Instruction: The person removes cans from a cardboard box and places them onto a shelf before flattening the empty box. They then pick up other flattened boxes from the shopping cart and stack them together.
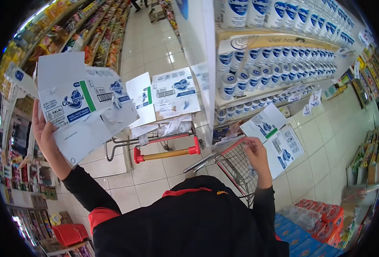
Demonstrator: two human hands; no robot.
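My left hand (46,132) is closed on the left edge of a flattened white carton (71,98) with a blue Collagena print and a green stripe. The carton's flaps hang unfolded and it is held up in the air. My right hand (256,152) is loosely curled above a wire shopping cart (240,169), with nothing visible in its fingers. Just beyond that hand, another flattened carton (279,141) leans at the cart. More flattened cartons (174,92) lie on a second cart with a red and yellow handle (168,155).
White shelves with rows of blue-and-white cans (266,73) rise at the front right. Packed snack shelves (99,38) line the left. Blue boxes (294,233) and red packs (326,220) stand low at the right; a red basket (69,234) is at lower left.
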